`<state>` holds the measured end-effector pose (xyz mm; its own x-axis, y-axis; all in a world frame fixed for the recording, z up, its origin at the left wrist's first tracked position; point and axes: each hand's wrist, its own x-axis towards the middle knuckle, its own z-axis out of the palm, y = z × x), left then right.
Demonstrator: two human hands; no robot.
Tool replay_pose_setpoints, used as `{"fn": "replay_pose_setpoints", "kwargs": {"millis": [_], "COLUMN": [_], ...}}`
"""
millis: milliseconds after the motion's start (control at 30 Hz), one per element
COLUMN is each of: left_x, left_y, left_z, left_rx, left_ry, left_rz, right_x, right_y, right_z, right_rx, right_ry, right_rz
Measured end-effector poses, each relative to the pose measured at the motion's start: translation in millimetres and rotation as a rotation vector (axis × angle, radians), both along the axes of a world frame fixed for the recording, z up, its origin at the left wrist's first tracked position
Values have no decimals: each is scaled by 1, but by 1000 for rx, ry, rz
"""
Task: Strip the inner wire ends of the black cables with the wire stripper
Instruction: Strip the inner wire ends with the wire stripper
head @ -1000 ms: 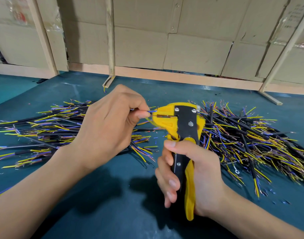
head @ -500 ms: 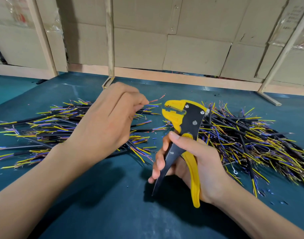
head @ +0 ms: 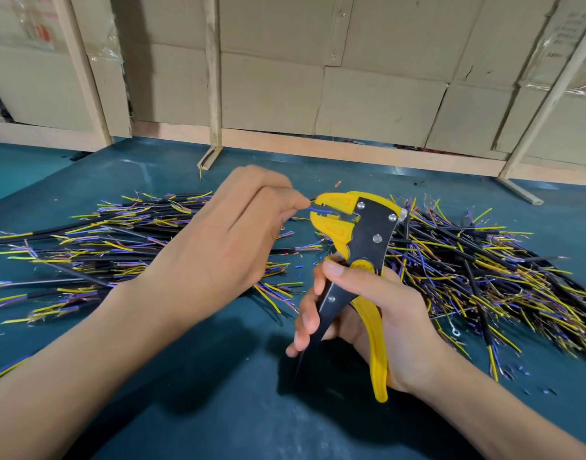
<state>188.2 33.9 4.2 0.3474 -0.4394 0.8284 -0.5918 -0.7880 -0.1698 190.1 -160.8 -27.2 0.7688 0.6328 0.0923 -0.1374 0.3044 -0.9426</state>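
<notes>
Blue wire (head: 321, 211) pinched by left hand (head: 225, 240) between open stripper jaws, right hand (head: 378, 313) gripping wire stripper (head: 361, 247) handles

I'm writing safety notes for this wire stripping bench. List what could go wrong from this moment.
1. The left hand pinches the blue wire right at the open mouth of the wire stripper; squeezing could nip a fingertip.
2. The wire sits shallow between the jaws, so the strip may come out short or slip.
3. The right hand has loose fingers on the spread handles, so the tool may twist when squeezed.
</notes>
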Motion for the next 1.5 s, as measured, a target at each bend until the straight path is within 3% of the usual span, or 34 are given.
{"fn": "replay_pose_setpoints", "kwargs": {"millis": [200, 600, 867, 1067, 1200, 1300, 1400, 1500], "left_x": [1, 5, 0, -1, 18, 36, 49, 60], "left_y": [1, 2, -1, 0, 3, 4, -15, -49], "left_z": [-1, -9, -8, -9, 3, 21, 42, 66], "left_rx": [7, -205, -205, -409, -364, -435, -342, 13], "left_ry": [-1, 65, 87, 222, 159, 163, 203, 439], "left_rz": [-40, -100, -158, -3, 169, 264, 101, -66], "right_x": [-1, -1, -9, 1, 3, 5, 4, 3], "right_y": [-1, -2, 0, 1, 3, -1, -2, -2], "right_z": [2, 6, 8, 3, 0, 3, 3, 1], "right_rx": [-32, -47, 51, 143, 153, 234, 234, 193], "right_ry": [-25, -16, 70, 213, 336, 389, 421, 445], "right_rz": [-27, -29, 0, 72, 55, 33, -10, -17]}}
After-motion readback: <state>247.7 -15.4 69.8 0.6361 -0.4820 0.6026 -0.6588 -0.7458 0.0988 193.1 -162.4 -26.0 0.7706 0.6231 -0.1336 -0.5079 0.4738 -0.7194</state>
